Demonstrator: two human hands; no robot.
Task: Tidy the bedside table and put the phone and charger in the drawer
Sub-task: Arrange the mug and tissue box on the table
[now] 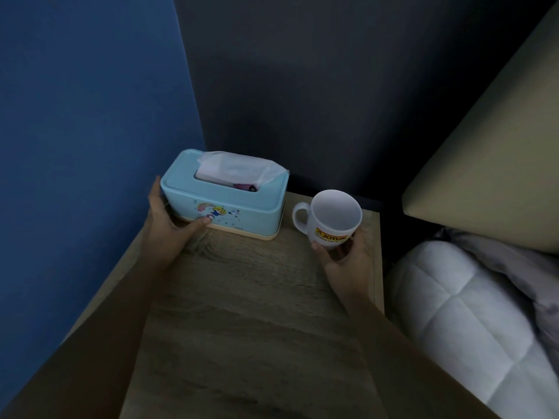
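Presently tidying: left hand (171,219) grips the pale-blue plastic tissue box (223,198) at far left of the wooden bedside table (242,313), right hand (344,257) clasps the white ceramic mug (332,220) far right; phone, charger, drawer unseen, so locate them next.

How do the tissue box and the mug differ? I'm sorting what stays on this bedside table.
The tissue box is light blue and rectangular; the mug is white and round, with a handle. A tissue sticks out of the box's top slot, while the mug looks empty. The left hand grips the box's end; the right hand cups the mug's base. Both bear printed designs and sit at the table's back.
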